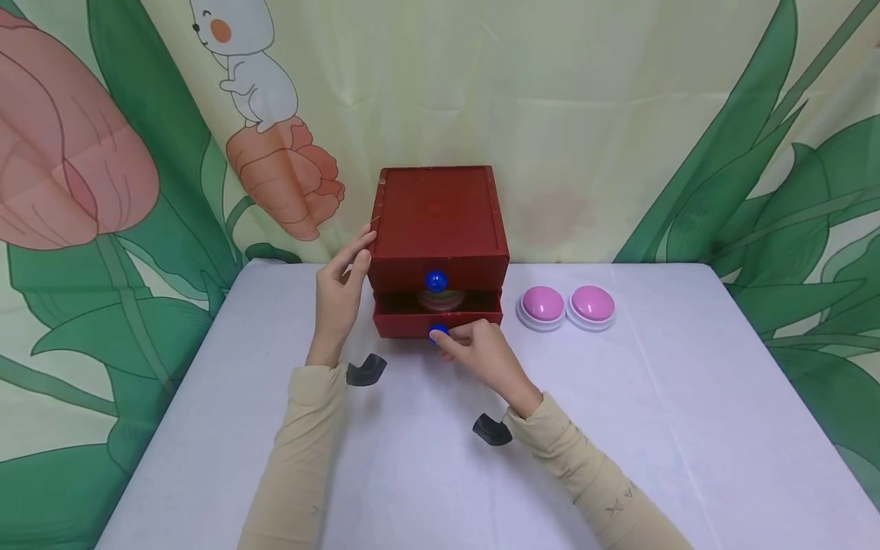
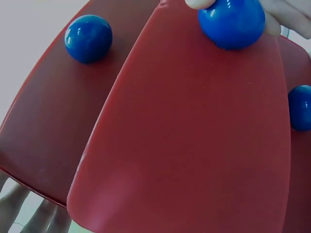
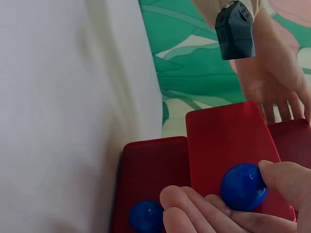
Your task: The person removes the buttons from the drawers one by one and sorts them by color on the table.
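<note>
A: What does the counter point(image 1: 605, 473) look like?

B: White cloth covers it, with a faint crease running from its far edge toward 5 o'clock.

A: And the room beyond?

B: A printed backdrop point(image 1: 550, 92) hangs behind: a pink tulip point(image 1: 76, 145) toward 10 o'clock, a white animal point(image 1: 257, 84) on a carrot point(image 1: 282, 176) between 10 and 11, green leaves point(image 1: 825, 198) around 9 and 3.

A: Where is the red box point(image 1: 436, 214)?

B: At 12 o'clock, by the counter's far edge. Its drawer point(image 1: 402, 327) below the top one is partly pulled out toward 6 o'clock. A pale round thing point(image 1: 442, 300) sits in it, partly hidden by the front above.

A: How are the hands?

B: The left hand point(image 1: 338, 294), at the box's 8 o'clock, lies open against its side, fingers extended, gripping nothing. The right hand point(image 1: 481, 351), at 5 o'clock, pinches that drawer's blue knob point(image 3: 244, 187) between thumb and fingers.

A: Anything else on the cloth?

B: Two pink domes point(image 1: 543, 303) on white bases, side by side around the box's 4 o'clock, apart from it.
</note>
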The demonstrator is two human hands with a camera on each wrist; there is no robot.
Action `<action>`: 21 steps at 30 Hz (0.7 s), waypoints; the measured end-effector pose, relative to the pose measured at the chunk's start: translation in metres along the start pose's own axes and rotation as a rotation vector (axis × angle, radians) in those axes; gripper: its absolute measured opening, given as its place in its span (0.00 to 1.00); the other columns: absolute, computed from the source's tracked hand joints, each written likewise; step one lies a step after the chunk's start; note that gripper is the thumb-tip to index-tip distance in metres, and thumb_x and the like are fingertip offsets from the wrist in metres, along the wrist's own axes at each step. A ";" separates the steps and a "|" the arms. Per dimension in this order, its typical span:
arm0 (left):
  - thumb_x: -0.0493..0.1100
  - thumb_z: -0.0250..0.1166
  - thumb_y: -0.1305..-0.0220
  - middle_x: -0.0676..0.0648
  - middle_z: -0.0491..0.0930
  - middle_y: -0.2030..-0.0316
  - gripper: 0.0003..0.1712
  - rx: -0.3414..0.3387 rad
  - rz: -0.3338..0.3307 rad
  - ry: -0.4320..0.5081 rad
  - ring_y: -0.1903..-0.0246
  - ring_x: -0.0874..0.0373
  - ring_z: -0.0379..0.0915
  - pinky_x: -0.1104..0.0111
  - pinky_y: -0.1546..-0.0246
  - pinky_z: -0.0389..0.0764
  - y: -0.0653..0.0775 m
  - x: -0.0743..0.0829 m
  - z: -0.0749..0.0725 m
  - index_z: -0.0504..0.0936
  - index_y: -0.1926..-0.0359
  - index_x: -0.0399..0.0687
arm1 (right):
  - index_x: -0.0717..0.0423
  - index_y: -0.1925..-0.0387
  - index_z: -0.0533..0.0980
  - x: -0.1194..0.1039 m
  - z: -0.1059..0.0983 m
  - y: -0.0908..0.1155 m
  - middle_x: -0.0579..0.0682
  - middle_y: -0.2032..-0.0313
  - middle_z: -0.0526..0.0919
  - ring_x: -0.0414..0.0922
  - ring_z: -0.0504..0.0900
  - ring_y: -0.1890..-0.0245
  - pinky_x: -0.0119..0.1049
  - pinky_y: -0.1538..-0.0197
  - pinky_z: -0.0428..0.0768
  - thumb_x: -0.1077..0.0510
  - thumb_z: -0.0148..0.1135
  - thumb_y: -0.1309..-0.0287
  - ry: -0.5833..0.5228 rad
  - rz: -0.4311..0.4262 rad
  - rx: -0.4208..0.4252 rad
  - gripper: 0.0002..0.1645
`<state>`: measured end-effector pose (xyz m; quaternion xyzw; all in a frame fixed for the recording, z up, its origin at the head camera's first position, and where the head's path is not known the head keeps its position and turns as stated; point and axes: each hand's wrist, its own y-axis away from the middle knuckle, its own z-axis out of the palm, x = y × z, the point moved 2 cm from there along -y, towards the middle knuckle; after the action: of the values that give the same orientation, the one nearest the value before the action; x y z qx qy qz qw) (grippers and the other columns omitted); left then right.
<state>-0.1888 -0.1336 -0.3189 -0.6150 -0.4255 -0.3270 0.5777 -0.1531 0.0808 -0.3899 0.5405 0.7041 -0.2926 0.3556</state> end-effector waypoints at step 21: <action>0.38 0.55 0.26 0.44 0.71 0.32 0.21 -0.035 -0.012 0.001 0.31 0.57 0.64 0.56 0.33 0.71 -0.001 0.000 -0.004 0.76 0.36 0.37 | 0.50 0.69 0.89 0.000 0.003 0.017 0.46 0.76 0.88 0.39 0.83 0.71 0.35 0.67 0.80 0.44 0.66 0.37 -0.001 -0.012 -0.019 0.16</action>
<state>-0.1896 -0.1378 -0.3175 -0.6224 -0.4232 -0.3382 0.5650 -0.1365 0.0825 -0.3922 0.5329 0.7097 -0.2883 0.3595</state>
